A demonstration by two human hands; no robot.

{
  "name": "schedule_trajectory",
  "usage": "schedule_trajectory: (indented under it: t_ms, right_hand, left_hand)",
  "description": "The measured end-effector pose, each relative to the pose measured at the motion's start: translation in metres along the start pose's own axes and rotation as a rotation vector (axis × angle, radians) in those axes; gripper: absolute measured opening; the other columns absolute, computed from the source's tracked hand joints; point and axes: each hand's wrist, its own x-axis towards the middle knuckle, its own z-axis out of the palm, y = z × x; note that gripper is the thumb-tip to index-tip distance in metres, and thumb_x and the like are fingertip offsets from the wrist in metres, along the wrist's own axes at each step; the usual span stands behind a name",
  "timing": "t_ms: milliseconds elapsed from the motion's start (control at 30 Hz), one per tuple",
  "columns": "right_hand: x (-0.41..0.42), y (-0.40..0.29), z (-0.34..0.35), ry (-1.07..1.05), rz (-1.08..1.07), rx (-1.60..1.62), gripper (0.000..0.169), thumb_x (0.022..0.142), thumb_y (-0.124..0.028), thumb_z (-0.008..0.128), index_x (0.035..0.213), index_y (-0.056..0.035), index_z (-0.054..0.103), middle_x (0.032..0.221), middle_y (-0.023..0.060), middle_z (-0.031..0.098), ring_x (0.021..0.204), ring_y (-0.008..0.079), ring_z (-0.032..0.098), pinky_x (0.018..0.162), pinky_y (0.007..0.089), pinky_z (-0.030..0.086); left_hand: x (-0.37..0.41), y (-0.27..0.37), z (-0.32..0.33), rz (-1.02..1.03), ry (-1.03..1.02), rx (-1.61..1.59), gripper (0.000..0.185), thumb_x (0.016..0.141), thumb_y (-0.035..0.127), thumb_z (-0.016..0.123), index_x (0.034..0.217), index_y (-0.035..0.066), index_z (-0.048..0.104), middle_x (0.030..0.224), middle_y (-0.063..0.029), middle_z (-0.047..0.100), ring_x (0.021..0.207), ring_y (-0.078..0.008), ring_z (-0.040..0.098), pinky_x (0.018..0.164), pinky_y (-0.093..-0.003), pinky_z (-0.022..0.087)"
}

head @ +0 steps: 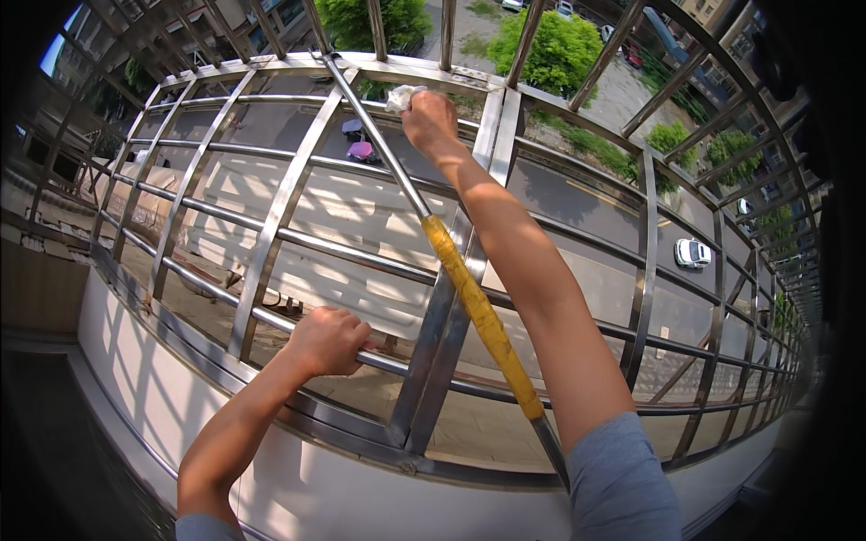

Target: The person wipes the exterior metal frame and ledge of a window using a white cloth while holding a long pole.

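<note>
My left hand (pixel 331 341) is closed around a horizontal steel bar (pixel 382 362) low in the metal window grille. Farther out, my right hand (pixel 431 122) grips a crumpled white cloth or tissue (pixel 403 99) beside the grille's outer rail (pixel 419 76). A metal pole (pixel 385 145) with yellow wrapping (pixel 482 314) lies diagonally across the grille between my arms. The pole's far end rests at the outer rail, and its near end passes beside my right sleeve.
A white wall (pixel 379 483) runs below the grille. Upright bars (pixel 446 34) rise from the outer rail. Through the bars, far below, are a street with a white car (pixel 692 253), a pink canopy (pixel 360 150), trees (pixel 548 51) and a pale ledge (pixel 338 250).
</note>
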Motion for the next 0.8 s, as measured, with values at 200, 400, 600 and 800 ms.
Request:
schedule_trajectory:
  t_ms: [200,400,600,800]
  right_hand:
    - [-0.002,0.017,-0.018,0.005,-0.082,-0.051,0.017,0.066,-0.014,0.052,0.072,-0.0010,0.060,0.078,0.0189,0.058,0.077,0.0315,0.056,0.071,0.0365,0.045]
    - [0.025,0.043,-0.085,-0.308,0.157,-0.322,0.022,0.063,-0.014,0.059,0.081,-0.0023,0.061,0.087,0.0151,0.059,0.083,0.0285,0.057,0.067,0.0333,0.046]
    - [0.053,0.032,-0.075,-0.612,-0.026,-0.620,0.015,0.058,-0.011,0.055,0.067,0.0007,0.058,0.069,0.0147,0.056,0.063,0.0239,0.054,0.058,0.0315,0.045]
    - [0.069,0.036,-0.064,-0.924,0.303,-0.260,0.008,0.059,-0.002,0.045,0.053,-0.0020,0.051,0.050,0.0075,0.045,0.043,0.0151,0.037,0.043,0.0329,0.027]
  left_hand:
    - [-0.001,0.000,-0.003,0.002,0.001,0.002,0.024,0.065,0.025,0.060,0.053,0.009,0.048,0.051,-0.0044,0.050,0.051,-0.0216,0.054,0.045,-0.0319,0.043]
    - [-0.001,0.001,-0.007,-0.055,-0.155,0.016,0.021,0.068,0.027,0.056,0.059,0.009,0.052,0.060,-0.0060,0.055,0.061,-0.0220,0.057,0.053,-0.0325,0.045]
    - [-0.001,0.000,-0.006,-0.041,-0.151,0.016,0.020,0.069,0.026,0.055,0.060,0.009,0.053,0.060,-0.0059,0.055,0.061,-0.0218,0.057,0.054,-0.0322,0.045]
    - [0.000,0.001,-0.005,-0.025,-0.095,-0.002,0.020,0.068,0.026,0.056,0.058,0.009,0.053,0.058,-0.0058,0.055,0.059,-0.0216,0.057,0.053,-0.0324,0.045]
